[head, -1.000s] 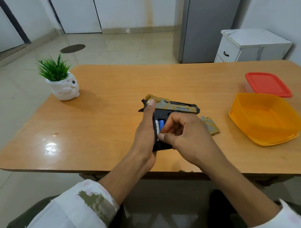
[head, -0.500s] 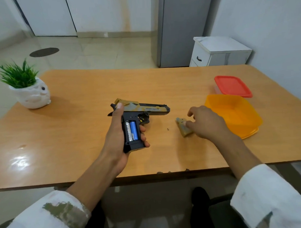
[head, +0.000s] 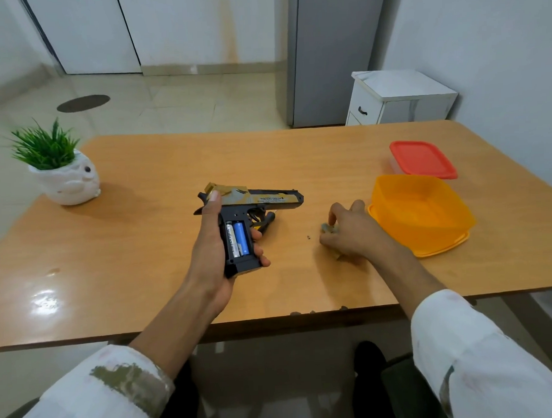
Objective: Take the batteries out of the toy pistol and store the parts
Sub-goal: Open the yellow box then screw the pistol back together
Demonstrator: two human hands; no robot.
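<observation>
Battery cover [head: 326,228] — mostly hidden under right hand [head: 347,234]; grip unclear.

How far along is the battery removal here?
Done: the cover is off, gripped by the right hand beside the orange box. In hand: the left hand grips the pistol. Left: both batteries sit in the grip, and the orange box looks empty.

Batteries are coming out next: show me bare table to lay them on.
Bare table lies between the plant pot and the toy pistol, and along the far edge behind it. Crowded at right: right hand pinching the battery cover, orange tub, red-lidded box.
</observation>
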